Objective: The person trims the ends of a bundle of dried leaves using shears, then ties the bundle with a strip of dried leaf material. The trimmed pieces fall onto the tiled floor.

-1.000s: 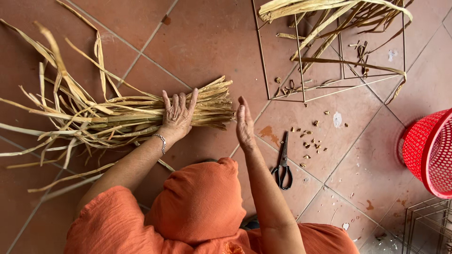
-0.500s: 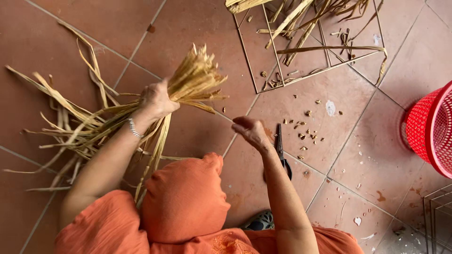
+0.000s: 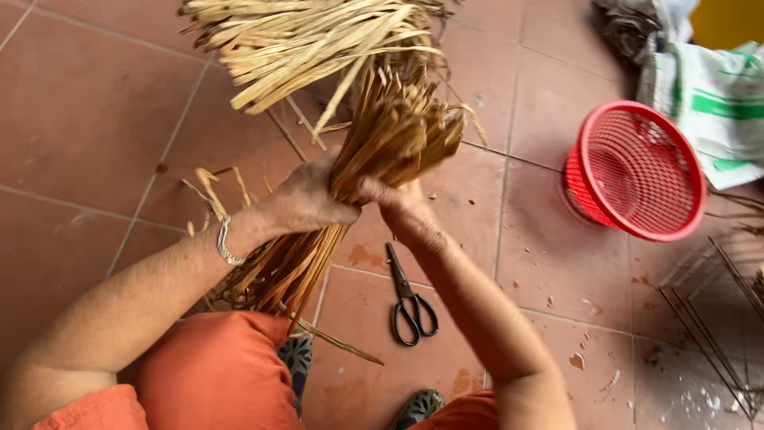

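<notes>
Reddish-brown floor tiles (image 3: 95,119) with pale grout lines fill the view, speckled with small scraps toward the lower right. At the left, the person's left forearm, with a thin silver bracelet (image 3: 225,243) at the wrist, reaches up from an orange-clothed knee (image 3: 215,374). The left hand (image 3: 306,199) is clamped around a thick bundle of tan dried plant strips (image 3: 382,143), which stands tilted, its cut ends fanning upward and its lower part trailing down past the knee. Above it lies a loose heap of paler straw-coloured strips (image 3: 302,40) on the floor. Just right of the left hand, the right hand (image 3: 398,207) grips the same bundle, fingers closed against it, the two hands nearly touching. Below the right forearm, black-handled scissors (image 3: 407,299) lie shut on the tiles. Farther right, a round red plastic mesh basket (image 3: 637,171) rests tipped on its side, near a white and green woven sack (image 3: 716,103). A wire frame (image 3: 708,295) occupies the lower right edge.
</notes>
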`<state>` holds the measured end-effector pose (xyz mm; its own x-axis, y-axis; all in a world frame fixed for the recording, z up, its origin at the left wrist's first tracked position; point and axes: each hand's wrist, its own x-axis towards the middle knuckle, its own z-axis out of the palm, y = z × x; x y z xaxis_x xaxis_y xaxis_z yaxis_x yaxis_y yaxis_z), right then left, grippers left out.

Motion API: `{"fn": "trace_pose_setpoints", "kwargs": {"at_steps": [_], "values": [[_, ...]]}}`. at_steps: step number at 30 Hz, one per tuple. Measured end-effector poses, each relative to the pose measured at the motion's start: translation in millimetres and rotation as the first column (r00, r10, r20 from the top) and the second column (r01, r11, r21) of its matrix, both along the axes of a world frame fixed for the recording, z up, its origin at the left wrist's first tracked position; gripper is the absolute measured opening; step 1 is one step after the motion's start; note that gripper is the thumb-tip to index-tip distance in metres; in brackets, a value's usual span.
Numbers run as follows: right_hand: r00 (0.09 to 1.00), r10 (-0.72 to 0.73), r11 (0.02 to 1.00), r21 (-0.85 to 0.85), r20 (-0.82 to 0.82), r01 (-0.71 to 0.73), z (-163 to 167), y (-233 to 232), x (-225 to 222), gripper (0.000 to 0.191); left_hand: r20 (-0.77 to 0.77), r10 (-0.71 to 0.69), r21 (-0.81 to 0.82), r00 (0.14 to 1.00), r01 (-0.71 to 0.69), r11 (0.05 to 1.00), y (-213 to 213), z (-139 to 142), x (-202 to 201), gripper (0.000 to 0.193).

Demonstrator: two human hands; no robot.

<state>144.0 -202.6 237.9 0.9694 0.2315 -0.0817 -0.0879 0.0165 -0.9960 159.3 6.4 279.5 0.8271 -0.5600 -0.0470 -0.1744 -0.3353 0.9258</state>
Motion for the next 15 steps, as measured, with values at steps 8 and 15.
{"fn": "trace_pose_setpoints", "kwargs": {"at_steps": [8, 15], "values": [[0.901, -0.389, 0.867, 0.254, -0.191, 0.429, 25, -32, -17, 0.087, -0.104, -0.171, -0.150, 0.980, 0.154, 0.977, -93, 8, 3, 0.091], [0.919, -0.367, 0.780, 0.490, -0.146, 0.389, 7, -30, -25, 0.088, 0.038, -0.198, -0.094, 0.979, 0.201, 0.975, -95, -9, 0, 0.101]]}}
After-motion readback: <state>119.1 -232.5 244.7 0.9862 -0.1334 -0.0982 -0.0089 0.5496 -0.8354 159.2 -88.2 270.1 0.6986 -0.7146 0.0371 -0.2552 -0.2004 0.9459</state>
